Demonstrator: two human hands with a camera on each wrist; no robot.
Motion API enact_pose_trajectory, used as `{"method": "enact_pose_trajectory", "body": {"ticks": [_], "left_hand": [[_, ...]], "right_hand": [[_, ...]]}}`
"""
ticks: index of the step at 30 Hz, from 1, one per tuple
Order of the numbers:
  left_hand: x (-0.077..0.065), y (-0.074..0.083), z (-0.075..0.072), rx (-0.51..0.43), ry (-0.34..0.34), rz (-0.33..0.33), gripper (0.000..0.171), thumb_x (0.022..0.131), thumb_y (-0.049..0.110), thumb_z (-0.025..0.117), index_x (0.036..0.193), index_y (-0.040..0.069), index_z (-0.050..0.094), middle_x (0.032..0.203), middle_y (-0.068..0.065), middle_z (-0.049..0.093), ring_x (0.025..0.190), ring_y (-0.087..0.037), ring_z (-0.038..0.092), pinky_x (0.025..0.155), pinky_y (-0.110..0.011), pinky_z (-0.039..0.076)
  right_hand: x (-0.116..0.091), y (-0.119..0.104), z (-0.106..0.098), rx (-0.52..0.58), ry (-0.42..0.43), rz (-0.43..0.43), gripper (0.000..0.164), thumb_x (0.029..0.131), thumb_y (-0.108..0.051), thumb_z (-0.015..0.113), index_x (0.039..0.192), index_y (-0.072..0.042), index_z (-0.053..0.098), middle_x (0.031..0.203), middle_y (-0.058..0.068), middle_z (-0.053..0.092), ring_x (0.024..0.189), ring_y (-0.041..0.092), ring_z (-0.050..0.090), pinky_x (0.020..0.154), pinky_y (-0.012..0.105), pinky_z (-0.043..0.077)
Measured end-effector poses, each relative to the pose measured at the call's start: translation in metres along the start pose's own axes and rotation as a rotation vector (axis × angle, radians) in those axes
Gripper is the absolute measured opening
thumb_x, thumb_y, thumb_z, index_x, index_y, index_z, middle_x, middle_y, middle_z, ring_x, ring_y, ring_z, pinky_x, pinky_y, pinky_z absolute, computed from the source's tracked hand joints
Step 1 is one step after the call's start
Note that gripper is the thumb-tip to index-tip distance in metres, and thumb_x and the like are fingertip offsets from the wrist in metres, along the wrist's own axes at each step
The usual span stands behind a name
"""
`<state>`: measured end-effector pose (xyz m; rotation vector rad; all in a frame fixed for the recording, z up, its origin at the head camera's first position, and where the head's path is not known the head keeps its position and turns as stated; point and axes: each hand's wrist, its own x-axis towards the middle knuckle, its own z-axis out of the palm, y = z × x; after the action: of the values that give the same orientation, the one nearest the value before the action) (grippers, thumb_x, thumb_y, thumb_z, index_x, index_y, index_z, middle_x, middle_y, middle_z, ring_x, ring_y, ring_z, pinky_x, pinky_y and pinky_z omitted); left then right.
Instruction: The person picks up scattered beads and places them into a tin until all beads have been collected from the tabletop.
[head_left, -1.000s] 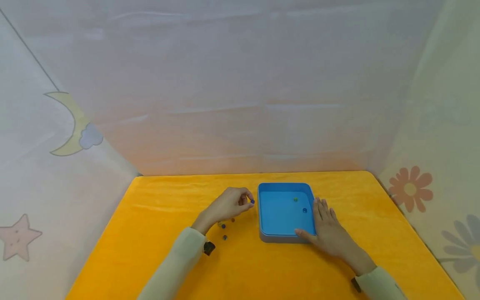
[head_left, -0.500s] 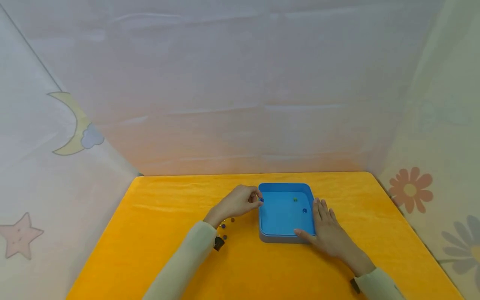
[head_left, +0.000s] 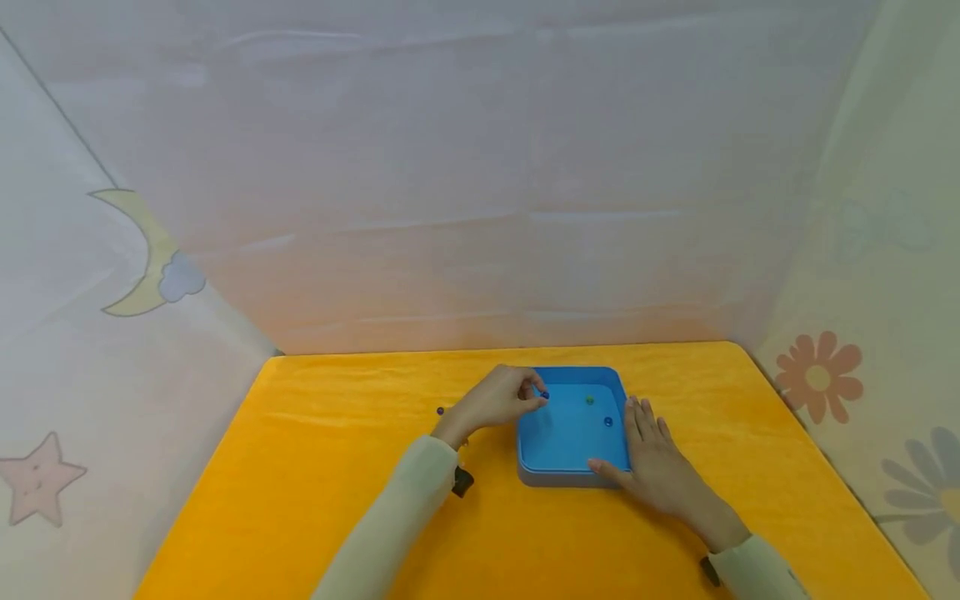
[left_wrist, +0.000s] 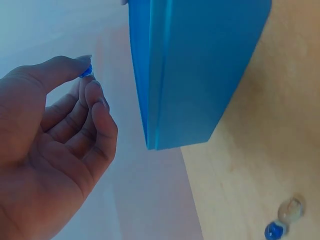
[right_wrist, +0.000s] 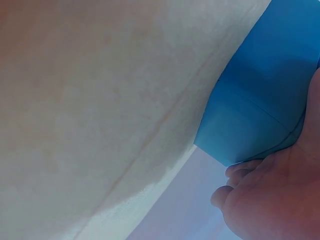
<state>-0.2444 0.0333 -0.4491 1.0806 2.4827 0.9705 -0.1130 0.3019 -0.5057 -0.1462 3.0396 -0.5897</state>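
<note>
My left hand [head_left: 502, 396] pinches a dark blue marble [head_left: 545, 396] between thumb and fingertips, above the left part of a blue square box [head_left: 558, 437]. In the left wrist view, the pinched marble [left_wrist: 86, 72] shows beneath the thumb tip, apart from the box wall [left_wrist: 200, 75]. Straight fingers of my right hand [head_left: 663, 475] rest along the box's right side, the thumb over its front rim. A green marble [head_left: 590, 400] and a blue marble [head_left: 608, 422] lie inside on the floor of the box.
On the yellow cloth [head_left: 322, 467], a dark marble [head_left: 440, 411] lies left of my left wrist. A blue marble [left_wrist: 274, 230] and a clear one [left_wrist: 291, 209] lie near the box in the left wrist view. Printed fabric walls [head_left: 480, 250] enclose the table's back and sides.
My left hand has moved right with the marble, from beside the box to over its left part. A dark marble has come into view behind that wrist. My right hand stays put.
</note>
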Motion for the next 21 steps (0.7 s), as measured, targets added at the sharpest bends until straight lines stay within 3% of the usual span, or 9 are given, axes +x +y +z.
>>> {"method": "enact_pose_trajectory", "body": {"ticks": [11, 21], "left_hand": [[0.025, 0.007, 0.006, -0.043, 0.018, -0.043, 0.02, 0.104, 0.028, 0.068, 0.118, 0.014, 0.073, 0.086, 0.001, 0.066, 0.07, -0.011, 0.057, 0.064, -0.02, 0.05], [0.038, 0.012, 0.011, -0.052, 0.002, -0.009, 0.021, 0.105, 0.027, 0.067, 0.119, 0.013, 0.073, 0.084, 0.001, 0.066, 0.069, -0.009, 0.056, 0.064, -0.019, 0.049]], "right_hand": [[0.0, 0.0, -0.002, -0.002, 0.007, -0.007, 0.123, 0.093, -0.073, 0.061, 0.164, 0.011, 0.006, 0.172, 0.035, 0.007, 0.16, 0.056, 0.007, 0.124, 0.074, 0.013], [0.001, -0.002, -0.001, -0.015, 0.005, -0.001, 0.123, 0.093, -0.074, 0.061, 0.163, 0.012, 0.009, 0.172, 0.035, 0.01, 0.16, 0.056, 0.009, 0.124, 0.074, 0.014]]}}
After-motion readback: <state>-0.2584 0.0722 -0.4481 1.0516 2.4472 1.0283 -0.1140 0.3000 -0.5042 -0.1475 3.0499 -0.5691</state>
